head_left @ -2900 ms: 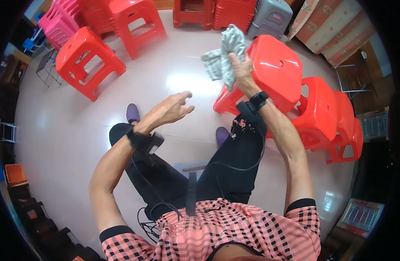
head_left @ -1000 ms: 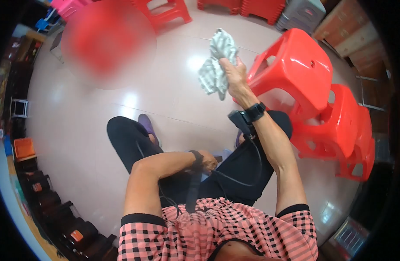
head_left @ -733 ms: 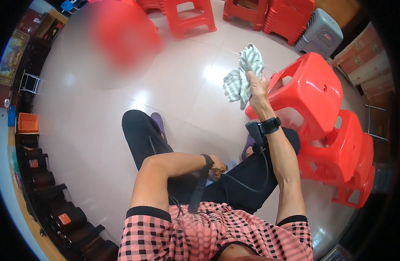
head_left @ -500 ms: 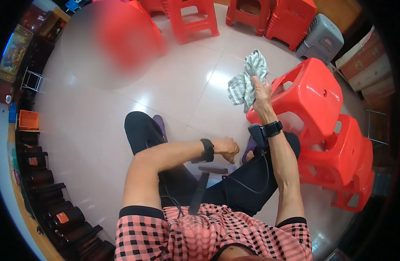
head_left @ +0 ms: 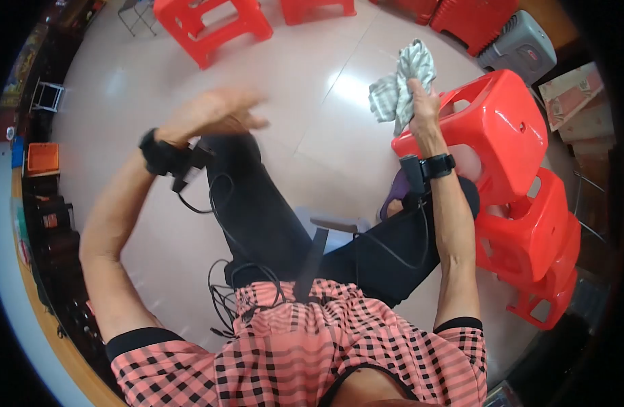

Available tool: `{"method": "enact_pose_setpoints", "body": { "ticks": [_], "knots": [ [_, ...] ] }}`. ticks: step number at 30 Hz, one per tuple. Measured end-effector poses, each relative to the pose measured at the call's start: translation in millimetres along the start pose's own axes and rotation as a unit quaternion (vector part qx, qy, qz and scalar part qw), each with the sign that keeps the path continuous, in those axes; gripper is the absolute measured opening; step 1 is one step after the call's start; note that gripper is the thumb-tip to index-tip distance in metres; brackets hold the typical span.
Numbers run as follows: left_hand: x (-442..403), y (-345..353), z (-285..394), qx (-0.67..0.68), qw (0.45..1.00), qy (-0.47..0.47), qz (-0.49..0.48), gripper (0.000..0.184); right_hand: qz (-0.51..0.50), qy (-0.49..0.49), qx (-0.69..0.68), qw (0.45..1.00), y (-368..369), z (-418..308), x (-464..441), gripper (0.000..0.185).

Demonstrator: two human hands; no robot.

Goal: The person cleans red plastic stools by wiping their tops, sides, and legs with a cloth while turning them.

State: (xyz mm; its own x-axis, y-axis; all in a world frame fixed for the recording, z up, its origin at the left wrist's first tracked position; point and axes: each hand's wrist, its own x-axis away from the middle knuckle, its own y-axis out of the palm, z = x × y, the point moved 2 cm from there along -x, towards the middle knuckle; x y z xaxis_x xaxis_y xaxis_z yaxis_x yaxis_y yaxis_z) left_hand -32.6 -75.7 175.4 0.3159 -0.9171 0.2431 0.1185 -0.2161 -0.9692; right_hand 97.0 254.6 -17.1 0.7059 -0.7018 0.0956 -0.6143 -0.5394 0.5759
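Note:
My right hand [head_left: 424, 108] is closed round a crumpled pale grey-green cloth [head_left: 415, 66], which hangs out above and to the left of the fingers. Beside that hand, on its right, stands a red plastic stool [head_left: 505, 129]; the cloth is just beyond the stool's left legs. My left hand [head_left: 220, 112] is held out over my left knee, blurred by motion. Its fingers look extended with the thumb apart, and nothing shows in it.
More red stools [head_left: 529, 234] stand behind the nearest one on the right. Another red stool [head_left: 217, 30] is at the far left, and a grey stool [head_left: 522, 51] at the far right. Dark bottles or jars line the left wall. Cables hang from both wrist straps.
My left hand has swung up and leftward from in front of my lap. The cloth in my right hand sits slightly higher and further right in view. The head view has shifted.

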Motion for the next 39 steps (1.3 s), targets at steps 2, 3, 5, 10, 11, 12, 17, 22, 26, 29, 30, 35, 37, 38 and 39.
{"method": "enact_pose_setpoints", "body": {
  "ticks": [2,3,5,10,11,12,17,22,26,29,30,35,37,38,39],
  "knots": [
    [14.3,-10.2,-8.4,-0.037,0.996,-0.06,-0.053,0.042,-0.002,0.019,0.008,1.0,-8.0,8.7,-8.3,0.043],
    [21.6,-16.3,-7.7,-0.043,0.993,-0.087,-0.072,0.041,-0.004,0.018,0.006,1.0,-6.3,6.9,-8.3,0.045],
    [30.2,-20.4,-5.4,-0.056,0.988,-0.095,-0.111,0.039,0.001,0.022,0.003,1.0,-5.2,4.0,-7.0,0.048],
    [31.0,19.6,8.4,-0.014,0.99,-0.081,-0.111,0.034,0.009,0.014,0.019,1.0,0.0,3.3,2.6,0.045],
    [25.6,24.0,14.3,-0.015,0.994,-0.065,-0.085,0.033,0.004,0.018,0.024,1.0,-1.0,3.3,3.4,0.045],
    [21.5,27.9,20.3,-0.017,0.997,-0.05,-0.059,0.032,-0.001,0.023,0.028,0.999,1.1,1.4,5.1,0.044],
    [-25.4,75.1,41.9,0.005,0.997,0.033,-0.063,0.033,0.007,0.009,0.023,1.0,1.4,-0.5,-0.5,0.045],
    [-75.1,158.3,94.7,0.053,0.943,0.041,-0.327,0.051,0.004,-0.001,0.058,0.998,1.8,-3.0,1.1,0.041],
    [-59.9,244.3,127.7,0.136,0.862,0.089,-0.48,0.07,-0.183,0.039,-0.036,0.982,38.3,-54.1,39.3,0.049],
    [-38.7,292.1,130.4,0.178,0.774,0.038,-0.606,0.076,-0.256,0.0,-0.068,0.964,31.3,-47.2,32.1,0.046],
    [-30.8,292.2,129.8,0.191,0.756,0.029,-0.626,0.078,-0.08,-0.017,0.005,0.997,29.4,-35.3,29.6,0.043],
    [-25.7,288.2,122.8,0.173,0.699,0.024,-0.694,0.082,-0.032,-0.018,0.035,0.999,-2.8,2.0,10.2,0.03],
    [-31.8,299.3,123.2,0.186,0.739,0.082,-0.642,0.083,-0.017,0.027,0.035,0.999,4.6,0.1,18.5,0.028],
    [-32.4,308.6,126.7,0.218,0.773,0.116,-0.584,0.083,-0.024,0.05,0.029,0.998,9.2,-0.9,23.8,0.027],
    [-35.0,318.1,128.6,0.246,0.804,0.146,-0.521,0.083,-0.033,0.071,0.021,0.997,15.5,-3.4,27.3,0.025]
  ]
}}
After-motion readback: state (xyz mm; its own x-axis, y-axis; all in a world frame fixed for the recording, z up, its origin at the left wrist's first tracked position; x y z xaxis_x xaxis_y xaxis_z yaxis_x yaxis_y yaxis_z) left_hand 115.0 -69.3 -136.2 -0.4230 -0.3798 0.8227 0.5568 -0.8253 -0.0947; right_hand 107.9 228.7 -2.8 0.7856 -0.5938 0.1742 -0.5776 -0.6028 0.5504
